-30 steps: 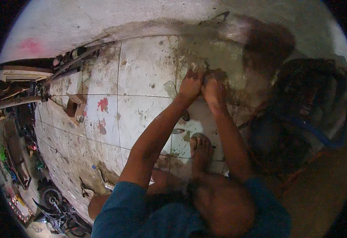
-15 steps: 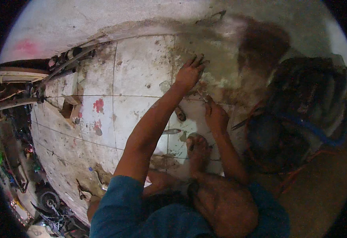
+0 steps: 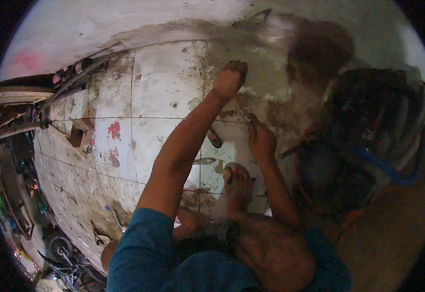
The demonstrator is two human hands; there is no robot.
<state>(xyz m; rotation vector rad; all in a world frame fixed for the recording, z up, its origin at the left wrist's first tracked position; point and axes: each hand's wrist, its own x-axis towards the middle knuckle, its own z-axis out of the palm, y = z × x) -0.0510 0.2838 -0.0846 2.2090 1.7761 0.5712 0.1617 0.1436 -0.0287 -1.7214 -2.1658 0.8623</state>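
Over the stained floor near the wall, my left hand (image 3: 229,80) is closed with its fingers curled down. What they hold, if anything, is hidden. Nearer to me, my right hand (image 3: 263,142) grips a small hand tool with a pale, narrow tip (image 3: 246,114). The kind of tool is not clear, and its tip points toward the floor below my left hand. Between my left forearm and right hand lies a short brown piece with a rounded dark end (image 3: 215,139). A pale, pointed, blade-like piece (image 3: 204,161) rests closer to my bare foot (image 3: 238,181).
Dirty white tiles (image 3: 164,73) run up to the wall (image 3: 149,17). To the right stand a dark bulky object (image 3: 368,112) and a blue hose (image 3: 385,165). On the left are a wooden block (image 3: 80,132), long poles (image 3: 71,87) and, farther down, a motorcycle (image 3: 61,250).
My left hand's fingers have gone from spread to curled. My right hand stays on its tool near the same floor spot. The whole view has shifted slightly.
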